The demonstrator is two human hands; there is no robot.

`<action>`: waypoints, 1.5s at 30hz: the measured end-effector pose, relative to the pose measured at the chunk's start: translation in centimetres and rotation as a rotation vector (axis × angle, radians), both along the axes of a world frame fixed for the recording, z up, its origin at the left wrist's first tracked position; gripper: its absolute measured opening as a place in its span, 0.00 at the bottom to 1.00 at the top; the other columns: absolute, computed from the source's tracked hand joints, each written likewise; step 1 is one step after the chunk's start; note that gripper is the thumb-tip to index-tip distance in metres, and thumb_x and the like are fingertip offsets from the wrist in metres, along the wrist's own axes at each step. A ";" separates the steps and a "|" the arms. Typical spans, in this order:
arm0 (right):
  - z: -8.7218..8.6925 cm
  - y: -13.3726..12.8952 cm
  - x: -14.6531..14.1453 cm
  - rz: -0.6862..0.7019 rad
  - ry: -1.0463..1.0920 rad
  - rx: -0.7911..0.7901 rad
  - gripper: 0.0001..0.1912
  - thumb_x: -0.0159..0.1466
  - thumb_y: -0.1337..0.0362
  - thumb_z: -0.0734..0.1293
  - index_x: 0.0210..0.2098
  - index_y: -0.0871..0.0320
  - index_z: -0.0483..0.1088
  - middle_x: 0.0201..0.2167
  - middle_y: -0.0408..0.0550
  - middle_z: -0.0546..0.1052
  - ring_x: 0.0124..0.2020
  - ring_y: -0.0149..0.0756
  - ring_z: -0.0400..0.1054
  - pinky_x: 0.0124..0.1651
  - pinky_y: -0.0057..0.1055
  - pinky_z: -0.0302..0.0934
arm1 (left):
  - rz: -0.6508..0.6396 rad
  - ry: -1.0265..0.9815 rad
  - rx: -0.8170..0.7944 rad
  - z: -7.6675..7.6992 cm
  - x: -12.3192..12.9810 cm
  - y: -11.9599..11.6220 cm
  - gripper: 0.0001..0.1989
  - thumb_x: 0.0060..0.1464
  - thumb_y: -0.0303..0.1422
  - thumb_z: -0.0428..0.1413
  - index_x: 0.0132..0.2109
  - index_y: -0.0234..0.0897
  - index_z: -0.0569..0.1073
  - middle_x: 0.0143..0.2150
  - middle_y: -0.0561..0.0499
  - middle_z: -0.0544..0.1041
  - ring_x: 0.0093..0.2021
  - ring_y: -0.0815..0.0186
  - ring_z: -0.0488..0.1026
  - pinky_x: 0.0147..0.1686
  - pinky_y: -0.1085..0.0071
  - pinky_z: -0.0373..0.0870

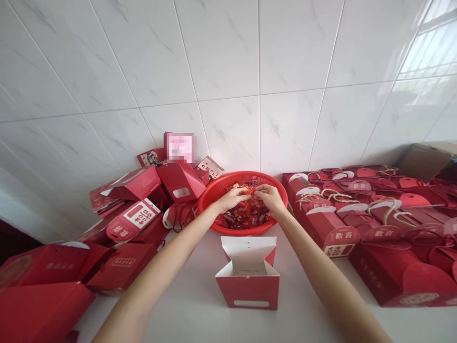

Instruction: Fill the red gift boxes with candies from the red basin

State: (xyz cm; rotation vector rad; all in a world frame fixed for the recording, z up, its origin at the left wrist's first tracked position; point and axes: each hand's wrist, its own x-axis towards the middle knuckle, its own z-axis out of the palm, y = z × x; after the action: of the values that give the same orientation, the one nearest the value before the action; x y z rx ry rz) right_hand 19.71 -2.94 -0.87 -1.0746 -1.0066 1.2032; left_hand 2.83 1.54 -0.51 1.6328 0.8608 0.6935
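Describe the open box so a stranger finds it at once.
Find the round red basket by the tiled wall. Just in front stands a red box. Unlike the left heap and right rows of boxes, it stands alone, its white inside showing.

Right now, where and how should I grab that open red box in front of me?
I'd grip the open red box low on its two side walls, left hand from the left, right hand from the right. It stands upright, mouth open, and its sides fold inward near the top, so the upper edges would probably give.
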 end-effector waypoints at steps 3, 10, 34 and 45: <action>0.1 0.0 0.0 -0.022 0.025 -0.001 0.06 0.52 0.70 0.72 0.25 0.57 0.71 0.21 0.41 0.73 0.19 0.30 0.66 0.22 0.27 0.61 | -0.022 -0.022 -0.061 0.0 0.2 -0.3 0.23 0.49 0.48 0.67 0.44 0.34 0.80 0.38 0.47 0.82 0.40 0.59 0.79 0.46 0.62 0.74; 0.4 -0.1 0.0 0.025 0.091 0.004 0.10 0.47 0.62 0.77 0.25 0.60 0.75 0.18 0.41 0.71 0.18 0.27 0.62 0.20 0.24 0.55 | -0.085 0.039 0.131 0.1 0.4 -0.2 0.28 0.47 0.57 0.64 0.39 0.34 0.80 0.32 0.49 0.80 0.35 0.61 0.77 0.39 0.66 0.73; 0.5 0.8 1.0 -0.216 0.545 -0.037 0.10 0.44 0.66 0.75 0.25 0.56 0.71 0.23 0.40 0.74 0.24 0.29 0.67 0.26 0.26 0.65 | -0.362 1.122 0.567 0.4 5.4 -2.7 0.12 0.45 0.23 0.59 0.39 0.37 0.79 0.37 0.43 0.81 0.39 0.50 0.77 0.43 0.58 0.71; 0.3 1.1 1.0 -0.175 0.497 -0.035 0.09 0.47 0.64 0.75 0.25 0.54 0.72 0.26 0.43 0.76 0.28 0.35 0.69 0.26 0.29 0.65 | 0.028 0.234 0.363 1.9 -1.3 1.3 0.18 0.42 0.35 0.63 0.43 0.38 0.76 0.48 0.49 0.78 0.50 0.57 0.74 0.52 0.64 0.69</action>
State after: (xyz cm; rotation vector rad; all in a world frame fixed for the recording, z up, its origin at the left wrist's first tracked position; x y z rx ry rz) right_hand 20.69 -1.89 -0.59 -0.8115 -0.4990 1.2628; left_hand 1.54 2.80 1.41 2.0607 0.9667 0.7179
